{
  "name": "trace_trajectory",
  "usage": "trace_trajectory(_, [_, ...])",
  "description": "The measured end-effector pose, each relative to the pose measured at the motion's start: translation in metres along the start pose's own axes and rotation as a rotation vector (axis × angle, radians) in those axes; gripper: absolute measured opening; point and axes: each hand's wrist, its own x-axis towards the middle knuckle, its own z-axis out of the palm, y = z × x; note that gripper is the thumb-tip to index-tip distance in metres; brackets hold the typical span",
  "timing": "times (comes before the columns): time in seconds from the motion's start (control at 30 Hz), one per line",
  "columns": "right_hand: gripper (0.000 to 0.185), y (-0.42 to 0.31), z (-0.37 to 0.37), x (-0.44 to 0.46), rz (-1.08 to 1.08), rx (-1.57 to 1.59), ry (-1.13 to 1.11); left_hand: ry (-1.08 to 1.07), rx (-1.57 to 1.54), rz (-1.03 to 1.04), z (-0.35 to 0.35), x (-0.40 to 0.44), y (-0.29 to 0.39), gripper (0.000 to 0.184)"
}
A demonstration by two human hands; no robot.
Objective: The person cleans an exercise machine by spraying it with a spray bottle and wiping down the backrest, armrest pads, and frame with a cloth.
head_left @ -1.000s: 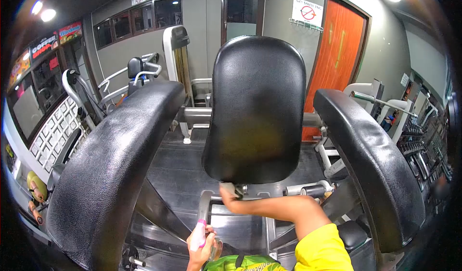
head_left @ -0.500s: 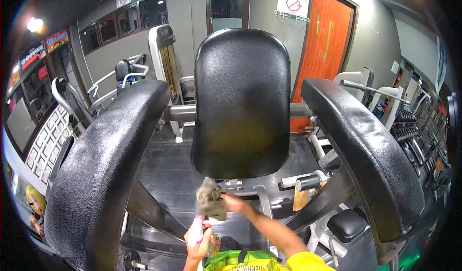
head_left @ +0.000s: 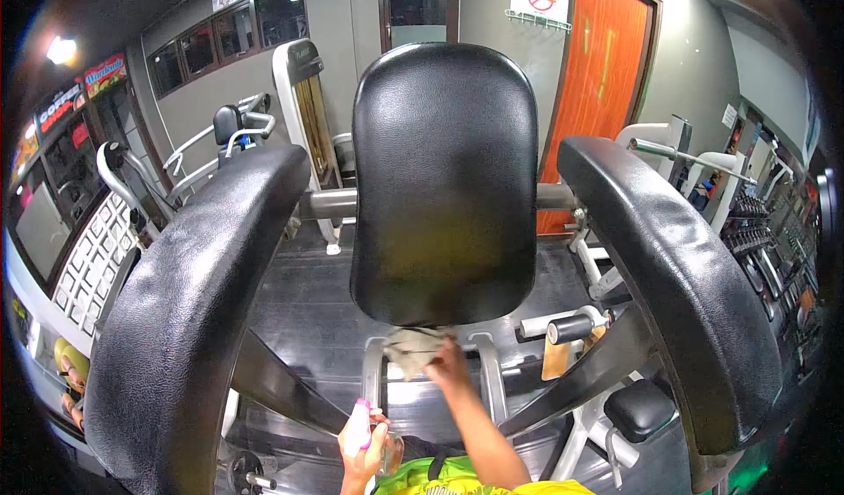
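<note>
My left hand (head_left: 362, 456) is closed round a spray bottle with a pink-and-white head (head_left: 361, 421) and a clear body, low in the view near my shirt. My right hand (head_left: 448, 365) grips a crumpled grey-beige cloth (head_left: 413, 350) just beneath the lower edge of a black padded backrest (head_left: 444, 178); its fingers are partly blurred. Whether the cloth touches the pad I cannot tell. Padded black arms flank the backrest, the left pad (head_left: 189, 302) and the right pad (head_left: 673, 275) both closer to me.
Grey frame tubes (head_left: 488, 376) stand below the backrest. Other machines are around, with a small black seat (head_left: 637, 410) at the lower right and a weight stack (head_left: 308, 117) behind. An orange door (head_left: 602, 82) is at the back. Part of another person (head_left: 70, 376) shows at far left.
My right hand has moved the cloth slightly right, to below the backrest's lower edge. The left hand with the spray bottle stays nearly in place. The view has shifted a little.
</note>
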Motion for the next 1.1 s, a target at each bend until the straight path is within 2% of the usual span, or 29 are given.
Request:
trace_trajectory(0.07, [0.042, 0.020, -0.043, 0.018, 0.226, 1.114, 0.127, 0.009, -0.020, -0.009, 0.001, 0.001, 0.003, 0.035])
trace_trajectory(0.1, [0.037, -0.008, -0.052, 0.014, 0.135, 1.032, -0.036, 0.017, -0.040, -0.017, 0.003, 0.002, 0.005, 0.033])
trace_trajectory(0.17, [0.037, -0.021, -0.069, 0.014, 0.026, 0.967, 0.235, -0.028, -0.019, -0.042, 0.005, 0.006, 0.005, 0.033])
trace_trajectory(0.2, [0.037, -0.026, -0.076, 0.012, 0.015, 0.964, 0.243, -0.063, 0.008, -0.065, 0.005, 0.008, 0.005, 0.032])
trace_trajectory(0.27, [0.034, -0.075, -0.065, 0.003, -0.049, 0.724, 0.467, -0.109, -0.002, -0.055, 0.007, 0.011, -0.003, 0.032])
trace_trajectory(0.3, [0.034, -0.073, -0.068, 0.005, -0.060, 0.724, 0.476, -0.142, -0.007, -0.046, 0.009, 0.014, -0.003, 0.032])
trace_trajectory(0.37, [0.031, -0.064, -0.076, 0.017, -0.297, 0.175, 0.738, -0.186, 0.034, -0.001, 0.012, 0.018, 0.001, 0.030])
trace_trajectory(0.4, [0.027, -0.069, -0.082, 0.021, -0.251, -0.144, 0.834, -0.211, 0.078, 0.041, 0.014, 0.020, 0.006, 0.029])
trace_trajectory(0.43, [0.027, -0.073, -0.089, 0.026, -0.258, -0.142, 0.837, -0.215, 0.076, 0.048, 0.016, 0.022, 0.010, 0.029])
trace_trajectory(0.5, [0.030, -0.085, -0.101, 0.035, -0.272, -0.656, 0.878, -0.208, -0.007, -0.032, 0.020, 0.021, 0.017, 0.026])
trace_trajectory(0.53, [0.024, -0.100, -0.101, 0.037, -0.505, -0.614, 0.759, -0.213, -0.009, -0.029, 0.021, 0.022, 0.017, 0.026])
trace_trajectory(0.63, [0.020, -0.163, -0.081, 0.057, -0.564, -0.665, 0.692, -0.245, -0.012, -0.042, 0.023, 0.023, 0.018, 0.023])
trace_trajectory(0.7, [0.025, -0.194, -0.070, 0.075, -0.601, -0.593, 0.634, -0.292, -0.014, -0.011, 0.025, 0.026, 0.025, 0.020])
trace_trajectory(0.77, [0.031, -0.228, -0.049, 0.100, -0.748, -0.244, 0.565, -0.319, 0.018, 0.005, 0.026, 0.029, 0.025, 0.019])
trace_trajectory(0.83, [0.033, -0.277, -0.028, 0.113, -0.934, -0.326, 0.411, -0.346, 0.051, 0.015, 0.028, 0.032, 0.033, 0.018])
trace_trajectory(0.9, [0.031, -0.312, -0.014, 0.139, -0.971, -0.328, 0.409, -0.405, 0.113, 0.114, 0.029, 0.035, 0.053, 0.020])
trace_trajectory(0.97, [0.029, -0.346, -0.002, 0.158, -1.125, -0.283, 0.376, -0.400, 0.121, 0.136, 0.029, 0.034, 0.054, 0.020])
trace_trajectory(1.03, [0.027, -0.376, 0.008, 0.176, -1.257, -0.345, 0.592, -0.395, 0.129, 0.160, 0.028, 0.033, 0.051, 0.020])
trace_trajectory(1.07, [0.025, -0.388, 0.020, 0.172, -1.193, -0.275, 0.616, -0.382, 0.087, 0.139, 0.026, 0.031, 0.046, 0.020])
trace_trajectory(1.1, [0.032, -0.393, 0.015, 0.179, -1.313, -0.532, 0.691, -0.366, 0.045, 0.119, 0.025, 0.030, 0.044, 0.020])
